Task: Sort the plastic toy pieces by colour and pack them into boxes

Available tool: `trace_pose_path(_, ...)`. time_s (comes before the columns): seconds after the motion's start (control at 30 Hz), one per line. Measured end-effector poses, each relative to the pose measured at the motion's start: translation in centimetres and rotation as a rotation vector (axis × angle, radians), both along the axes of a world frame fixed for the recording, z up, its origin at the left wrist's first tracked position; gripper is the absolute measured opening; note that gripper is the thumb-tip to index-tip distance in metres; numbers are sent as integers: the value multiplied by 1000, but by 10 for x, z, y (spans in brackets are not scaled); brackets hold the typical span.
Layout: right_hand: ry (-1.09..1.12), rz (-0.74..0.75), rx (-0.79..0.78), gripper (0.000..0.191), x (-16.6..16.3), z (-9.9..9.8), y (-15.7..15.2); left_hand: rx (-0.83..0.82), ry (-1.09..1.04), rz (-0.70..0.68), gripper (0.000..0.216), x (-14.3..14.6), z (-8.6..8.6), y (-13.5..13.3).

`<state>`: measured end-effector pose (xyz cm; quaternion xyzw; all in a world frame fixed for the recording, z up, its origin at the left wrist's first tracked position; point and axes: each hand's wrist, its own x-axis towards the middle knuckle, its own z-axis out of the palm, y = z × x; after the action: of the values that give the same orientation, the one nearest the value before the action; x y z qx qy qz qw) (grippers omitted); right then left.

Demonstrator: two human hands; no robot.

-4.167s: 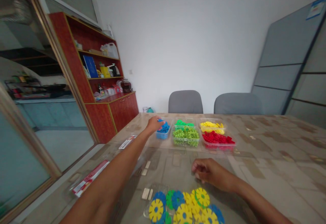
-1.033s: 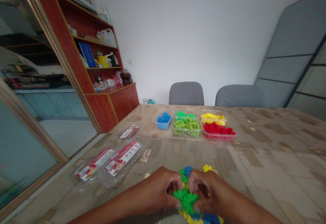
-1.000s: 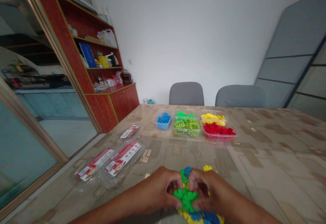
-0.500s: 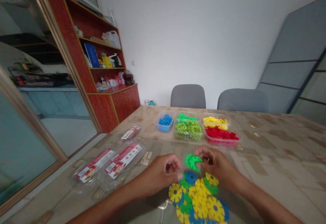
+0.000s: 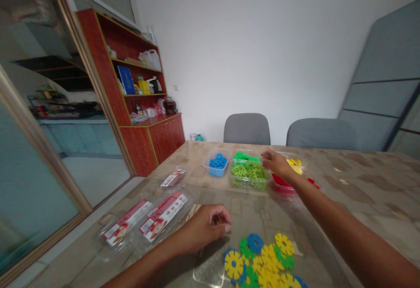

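My left hand (image 5: 210, 227) rests low above the table, left of a pile of flat notched plastic discs. Its fingers curl loosely with a gap to the thumb, and nothing shows between them. Yellow discs (image 5: 234, 265), green discs (image 5: 251, 277) and a blue disc (image 5: 255, 243) overlap in the pile. My right hand (image 5: 277, 164) reaches over the far boxes, fingers pointing left at the edge of the bright green pieces (image 5: 244, 157). Its fingers look apart, with no piece visible in them. It partly hides the red pieces (image 5: 281, 182) and yellow pieces (image 5: 295, 164).
A clear box of blue pieces (image 5: 218, 161) stands left of a box of light green pieces (image 5: 249, 172). Clear plastic lids with red labels (image 5: 164, 216) lie at the left. Grey chairs (image 5: 246, 129) stand behind the table, a red-brown cabinet (image 5: 167, 135) beyond.
My right hand has moved forward from the pile to the boxes, and the bright green discs it held are out of it. My left hand has stayed nearly in place. The view has tilted up slightly.
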<state>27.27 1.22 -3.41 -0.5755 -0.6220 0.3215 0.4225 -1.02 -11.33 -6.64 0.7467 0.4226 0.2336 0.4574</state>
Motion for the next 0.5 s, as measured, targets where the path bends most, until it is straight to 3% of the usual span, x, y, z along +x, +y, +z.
trace_pose_path(0.23, -67, 310, -97, 33, 34, -28, -93, 110, 105, -82, 10, 4, -9, -3)
trace_pose_path(0.33, -145, 376, -90, 23, 43, -39, -136, 184, 156, -161, 14, 9, -11, -10)
trace_pose_path(0.5, -355, 486, -26, 25, 40, -53, -165, 282, 247, -272, 33, 16, -7, -19)
